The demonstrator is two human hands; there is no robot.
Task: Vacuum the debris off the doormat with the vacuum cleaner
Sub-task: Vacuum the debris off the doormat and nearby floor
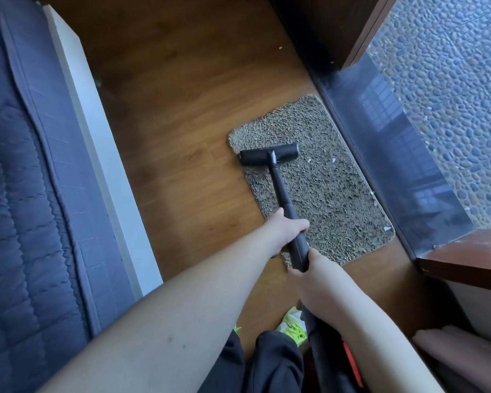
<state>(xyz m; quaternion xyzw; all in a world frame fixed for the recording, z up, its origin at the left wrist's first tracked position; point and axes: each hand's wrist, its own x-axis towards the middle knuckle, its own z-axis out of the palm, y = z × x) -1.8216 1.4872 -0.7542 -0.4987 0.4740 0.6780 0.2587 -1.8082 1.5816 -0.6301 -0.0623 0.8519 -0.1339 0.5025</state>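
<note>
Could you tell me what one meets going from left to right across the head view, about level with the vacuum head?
Dark blue quilted mattress → white bed frame edge → bare wooden floor → vacuum head on the doormat → scraps of white debris → glass door → pebbled ground outside.

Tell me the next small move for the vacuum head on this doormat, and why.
Probably slide the vacuum head sideways toward the glass door. It sits on the doormat's far left part, while white scraps lie just to its right, with more by the near right corner. The left hand and right hand both grip the wand, so a short sweep looks easy.
</note>
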